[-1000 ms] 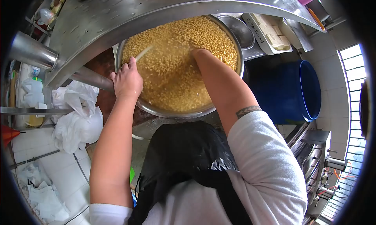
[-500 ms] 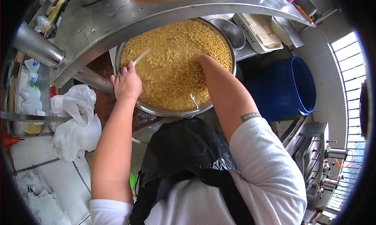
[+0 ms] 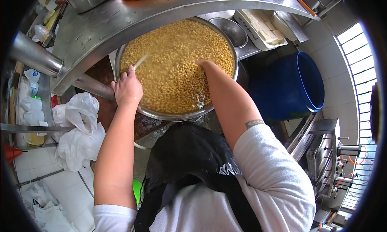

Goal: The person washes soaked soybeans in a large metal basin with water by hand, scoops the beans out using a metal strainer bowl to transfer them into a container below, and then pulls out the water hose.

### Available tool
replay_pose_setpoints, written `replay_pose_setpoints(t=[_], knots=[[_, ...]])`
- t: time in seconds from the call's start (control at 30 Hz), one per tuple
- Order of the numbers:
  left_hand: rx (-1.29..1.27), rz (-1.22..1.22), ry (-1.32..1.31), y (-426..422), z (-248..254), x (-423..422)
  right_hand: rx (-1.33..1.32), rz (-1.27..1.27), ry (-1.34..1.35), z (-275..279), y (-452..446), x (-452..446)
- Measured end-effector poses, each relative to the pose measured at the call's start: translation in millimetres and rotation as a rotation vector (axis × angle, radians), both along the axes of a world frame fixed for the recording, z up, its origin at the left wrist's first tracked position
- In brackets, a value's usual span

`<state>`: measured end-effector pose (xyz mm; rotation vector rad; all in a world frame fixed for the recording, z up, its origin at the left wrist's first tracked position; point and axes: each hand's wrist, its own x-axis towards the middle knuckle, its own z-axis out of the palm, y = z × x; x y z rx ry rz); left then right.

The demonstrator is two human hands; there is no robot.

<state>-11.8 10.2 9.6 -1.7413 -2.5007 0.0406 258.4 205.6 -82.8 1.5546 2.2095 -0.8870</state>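
Note:
A large round steel basin (image 3: 235,56) holds yellow kernels (image 3: 177,82) under cloudy water. My left hand (image 3: 128,86) is closed at the basin's left rim, around a pale hose (image 3: 141,61) whose end points over the water. Plunged among the kernels near the middle, my right hand (image 3: 201,63) is under water past the wrist; its fingers are hidden, so what it holds cannot be seen.
A steel shelf (image 3: 161,10) overhangs the basin's far side. Right of the basin stand a steel bowl (image 3: 229,31), a white tray (image 3: 262,28) and a blue barrel (image 3: 282,86). White plastic bags (image 3: 80,131) hang at the left.
My right hand has stayed sunk in the kernels while the water and kernels shifted around it. The left hand keeps its place at the rim. The view has shifted slightly.

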Motion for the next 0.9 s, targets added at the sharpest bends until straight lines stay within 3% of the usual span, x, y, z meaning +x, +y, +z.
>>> replay_pose_setpoints(t=[0.27,0.47,0.6,0.77,0.9], knots=[[0.057,-0.024,0.058,0.9,-6.5,-3.4,-0.03,-0.109,0.063,-21.0,-12.9,4.2],[0.031,-0.022,0.045,0.4,-3.3,-0.7,-0.099,-0.372,0.243,-50.3,-27.0,-6.2],[0.032,-0.012,0.05,0.4,-3.7,0.2,-0.218,-0.627,0.501,-61.7,-36.2,-20.5],[0.002,-0.004,0.02,0.7,1.4,2.3,-0.511,-0.956,1.014,-59.8,-41.1,-40.1],[0.015,-0.007,0.02,0.7,1.6,3.3,-0.707,-1.04,1.324,-44.4,-37.4,-52.3]])
